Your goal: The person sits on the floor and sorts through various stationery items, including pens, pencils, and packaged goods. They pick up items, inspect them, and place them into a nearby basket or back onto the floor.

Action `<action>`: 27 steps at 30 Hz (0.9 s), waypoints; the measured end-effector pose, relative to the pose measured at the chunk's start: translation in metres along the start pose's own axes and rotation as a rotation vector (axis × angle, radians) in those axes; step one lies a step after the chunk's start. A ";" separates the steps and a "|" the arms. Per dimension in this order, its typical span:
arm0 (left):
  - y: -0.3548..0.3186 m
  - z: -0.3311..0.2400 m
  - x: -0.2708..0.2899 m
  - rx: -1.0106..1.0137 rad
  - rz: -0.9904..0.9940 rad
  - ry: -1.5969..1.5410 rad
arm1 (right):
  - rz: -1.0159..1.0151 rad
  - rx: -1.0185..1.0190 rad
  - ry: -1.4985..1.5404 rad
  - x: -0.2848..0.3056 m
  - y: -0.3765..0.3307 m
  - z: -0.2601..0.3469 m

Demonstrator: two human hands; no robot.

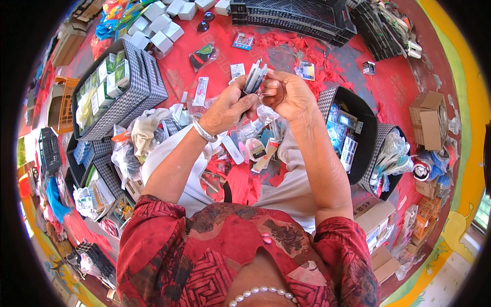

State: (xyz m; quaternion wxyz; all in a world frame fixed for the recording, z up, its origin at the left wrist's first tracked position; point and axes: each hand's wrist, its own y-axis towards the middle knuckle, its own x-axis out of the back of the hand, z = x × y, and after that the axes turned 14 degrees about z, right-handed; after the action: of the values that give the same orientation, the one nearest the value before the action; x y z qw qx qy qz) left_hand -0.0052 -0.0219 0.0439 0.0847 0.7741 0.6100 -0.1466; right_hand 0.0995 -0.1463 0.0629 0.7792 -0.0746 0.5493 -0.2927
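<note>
The bundle of slim grey pieces point(254, 79) stood tilted in mid-air between the two hands, above the red sheeting point(225, 55) on the floor. The left hand point(228, 107) had thumb and fingers clamped round the bundle's lower end; the right hand point(292, 97) had its fingertips close by the bundle's right side, though I couldn't tell whether that grip pinched anything. The pieces looked smooth and loosely stacked, so had the left grip slackened or a tug come from the right, I judged they might have fanned out and one slipped free. Below, loose packets point(257, 150) lay crowded between the pale-trousered legs, where a fallen piece could easily have been lost. Farther out, a black-lined bin point(361, 171) stood near the right forearm, and a careless swing of that arm might have knocked it
</note>
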 end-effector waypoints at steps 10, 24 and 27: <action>0.002 0.008 0.000 0.051 -0.133 0.959 | -0.141 0.262 -0.536 0.005 -0.007 0.007; -0.004 0.020 0.000 0.040 -0.168 1.466 | -0.087 0.267 -0.927 0.009 -0.017 0.012; -0.006 0.021 0.000 0.086 -0.168 1.491 | -0.117 0.293 -1.084 0.009 -0.016 0.009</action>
State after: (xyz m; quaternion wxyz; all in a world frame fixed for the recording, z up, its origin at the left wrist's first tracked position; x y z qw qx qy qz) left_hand -0.0137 -0.0266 0.0242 -0.3927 0.6215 0.5565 0.3871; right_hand 0.1042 -0.1658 0.0661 0.9346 -0.1356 0.0193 -0.3284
